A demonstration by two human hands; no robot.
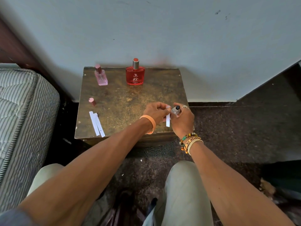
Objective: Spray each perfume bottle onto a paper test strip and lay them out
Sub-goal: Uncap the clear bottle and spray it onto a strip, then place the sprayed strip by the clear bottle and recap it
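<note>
My left hand [156,111] pinches the top of a white paper strip [168,120] that hangs down over the table's front right. Right beside it, my right hand [183,120] grips a small clear bottle [175,110] with a black spray top, tilted toward the strip. A red perfume bottle [135,75] stands upright at the back middle of the small brown table [130,97]. A pink bottle [101,77] stands at the back left. A pink cap [92,101] sits alone at the left. Two white strips [96,123] lie at the front left corner.
A striped mattress [24,115] borders the table on the left. A pale wall rises directly behind the table. Dark speckled floor [236,128] spreads to the right and in front, with my knees below.
</note>
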